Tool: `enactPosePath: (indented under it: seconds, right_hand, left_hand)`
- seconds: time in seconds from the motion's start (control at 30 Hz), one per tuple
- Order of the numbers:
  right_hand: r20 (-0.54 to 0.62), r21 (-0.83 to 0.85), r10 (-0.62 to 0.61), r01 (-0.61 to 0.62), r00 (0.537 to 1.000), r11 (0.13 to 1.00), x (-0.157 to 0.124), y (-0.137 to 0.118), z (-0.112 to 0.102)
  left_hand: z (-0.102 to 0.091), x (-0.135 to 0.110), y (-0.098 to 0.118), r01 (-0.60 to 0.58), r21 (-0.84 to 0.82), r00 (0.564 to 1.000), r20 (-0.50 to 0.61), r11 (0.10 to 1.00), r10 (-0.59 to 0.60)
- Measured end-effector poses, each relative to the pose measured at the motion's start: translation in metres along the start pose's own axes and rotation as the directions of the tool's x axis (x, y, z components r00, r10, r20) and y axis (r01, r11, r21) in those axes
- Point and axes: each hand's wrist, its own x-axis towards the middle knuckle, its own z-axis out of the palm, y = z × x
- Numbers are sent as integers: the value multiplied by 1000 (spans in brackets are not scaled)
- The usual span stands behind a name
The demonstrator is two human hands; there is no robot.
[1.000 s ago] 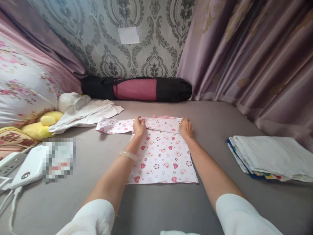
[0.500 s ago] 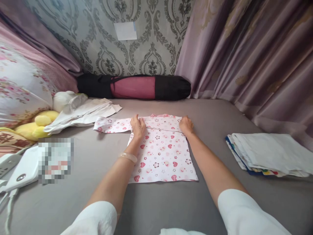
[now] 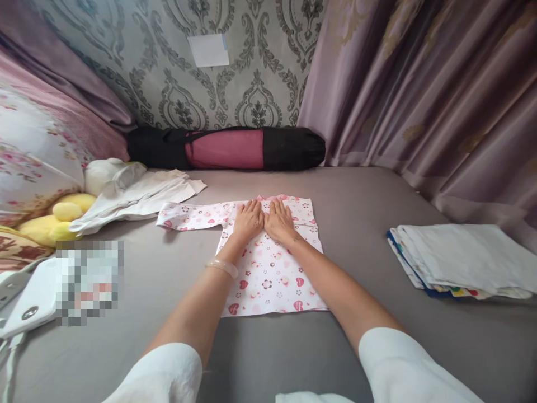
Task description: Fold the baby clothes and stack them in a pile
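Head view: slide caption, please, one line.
Left hand and right hand rest flat on a heart-print top, one sleeve outstretched, on a grey sheet.

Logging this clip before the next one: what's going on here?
A person's left hand and right hand lie flat side by side on the upper part of a heart-print top spread on a gray sheet. One sleeve sticks out leftward; the other lies folded inward. Folded cloths are stacked at right.

matt cloth shirt (image 3: 267, 271), smooth matt cloth bedsheet (image 3: 168, 291), satin-sheened cloth curtain (image 3: 403, 84), smooth plastic power bank (image 3: 39, 288)
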Motion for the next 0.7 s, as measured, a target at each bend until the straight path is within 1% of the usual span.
enactPosePath:
  seconds: [0.07, 0.17, 0.23, 0.3, 0.47, 0.57, 0.7]
  right_hand:
    - [-26, -8, 33, -33, 999, 999, 1, 4, 0]
    - [-72, -31, 139, -142, 988, 989, 2, 15, 0]
    - [-76, -51, 209, -213, 975, 976, 3, 23, -2]
    - [-60, -73, 247, -251, 967, 965, 4, 32, -5]
    - [-19, -98, 231, -231, 973, 968, 2, 54, -17]
    - [-27, -101, 222, -224, 975, 969, 1, 67, -21]
    - [-45, -93, 250, -253, 967, 963, 2, 82, -20]
  left_hand:
    - [1, 2, 0, 22, 12, 1000, 21, 1000, -22]
    - [0, 2, 1, 54, 19, 998, 14, 998, -54]
    - [-1, 1, 1, 87, 23, 996, 11, 996, -88]
    - [-3, 0, 1, 127, 30, 992, 10, 991, -127]
    - [-3, -2, 1, 184, 49, 983, -16, 982, -184]
    - [-2, -2, 1, 217, 62, 976, -34, 974, -216]
    - [-3, -2, 2, 232, 80, 973, -25, 969, -231]
